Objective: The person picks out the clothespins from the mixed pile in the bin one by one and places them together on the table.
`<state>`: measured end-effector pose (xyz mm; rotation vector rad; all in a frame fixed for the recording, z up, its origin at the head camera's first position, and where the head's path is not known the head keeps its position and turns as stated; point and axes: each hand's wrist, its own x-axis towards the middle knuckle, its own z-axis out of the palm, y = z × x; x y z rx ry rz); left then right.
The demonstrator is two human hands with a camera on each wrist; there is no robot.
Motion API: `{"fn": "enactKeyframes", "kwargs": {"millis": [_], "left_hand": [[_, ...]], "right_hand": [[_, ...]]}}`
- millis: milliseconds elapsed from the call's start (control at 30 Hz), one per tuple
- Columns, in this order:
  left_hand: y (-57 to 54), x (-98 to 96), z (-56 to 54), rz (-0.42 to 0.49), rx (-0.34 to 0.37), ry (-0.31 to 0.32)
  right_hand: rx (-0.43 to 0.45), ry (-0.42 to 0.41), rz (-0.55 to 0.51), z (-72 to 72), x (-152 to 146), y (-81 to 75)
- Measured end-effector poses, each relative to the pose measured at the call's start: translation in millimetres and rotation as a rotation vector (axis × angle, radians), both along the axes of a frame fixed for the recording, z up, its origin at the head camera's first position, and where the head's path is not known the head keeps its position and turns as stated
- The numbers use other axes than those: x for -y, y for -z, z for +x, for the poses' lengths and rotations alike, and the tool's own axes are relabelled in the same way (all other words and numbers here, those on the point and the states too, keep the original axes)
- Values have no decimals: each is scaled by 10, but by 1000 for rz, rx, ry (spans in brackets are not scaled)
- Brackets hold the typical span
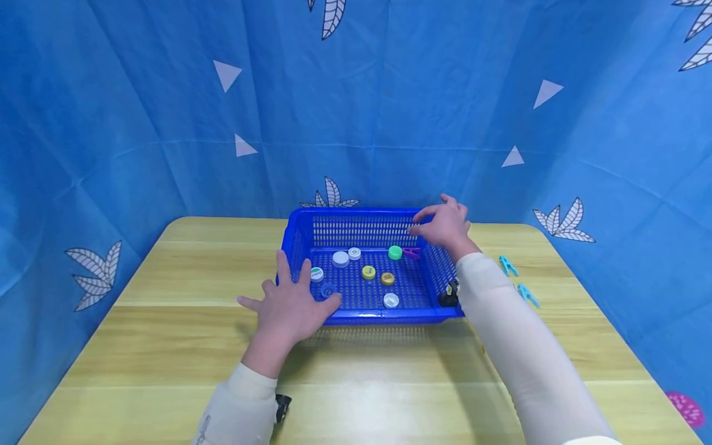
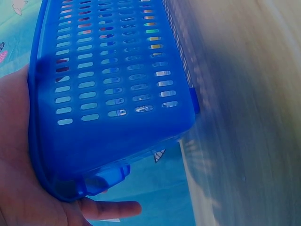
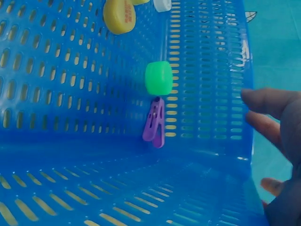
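Observation:
A blue slotted basket (image 1: pixel 384 316) stands on the table, holding several bottle caps and a purple clothespin (image 3: pixel 155 123). At its front left corner, my left hand (image 1: pixel 292 306) is spread wide, thumb over the front rim and fingers toward the left side. The left wrist view shows the left palm (image 2: pixel 16 155) along the basket's rim. Above the back right corner is my right hand (image 1: pixel 445 225), fingers loosely bent with nothing seen between them. Its fingers (image 3: pixel 265 101) lie beside the rim in the right wrist view; whether they touch it I cannot tell.
Among the caps are a green cap (image 1: pixel 395 252), a yellow cap (image 1: pixel 368 272) and a white cap (image 1: pixel 340 259). Two light-blue clothespins (image 1: pixel 508 266) lie right of the basket on the wooden table (image 1: pixel 183 296). A blue patterned curtain (image 1: pixel 356 105) hangs behind.

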<state>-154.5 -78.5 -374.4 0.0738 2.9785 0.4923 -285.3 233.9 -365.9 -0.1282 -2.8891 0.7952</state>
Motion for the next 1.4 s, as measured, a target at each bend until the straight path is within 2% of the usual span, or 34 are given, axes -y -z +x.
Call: {"fn": "enactKeyframes", "kwargs": {"millis": [100, 200, 333, 467, 567, 700, 833, 933, 1000, 1167, 1267, 1400], "left_hand": [[-14, 1, 0, -1, -2, -1], [-20, -4, 2, -2, 1, -1], [-20, -13, 2, -5, 2, 2], [-26, -22, -5, -15, -6, 6], [-36, -31, -16, -18, -17, 9], [-52, -44, -26, -17, -24, 12], [-58, -48, -26, -22, -16, 12], [-59, -45, -24, -22, -9, 9], [-56, -39, -25, -22, -7, 6], [-39, -20, -22, -18, -5, -1], [-21, -13, -14, -16, 2, -5], [1, -11, -7, -17, 5, -6]], "right_hand": [[-108, -50, -17, -20, 10, -3], [-121, -122, -10, -34, 11, 4], [-20, -172, 45, -29, 11, 2], [68, -216, 155, -37, 14, -14], [135, -223, 212, -41, 22, -28], [217, -211, 210, -35, 37, -37], [225, -214, 190, -43, 52, -26], [240, -233, 140, -60, 67, -14], [284, -236, 77, -74, 73, -5], [384, -181, -169, -93, 71, 28], [373, -163, -247, -89, 74, 50], [339, -177, -278, -84, 69, 74]]}}
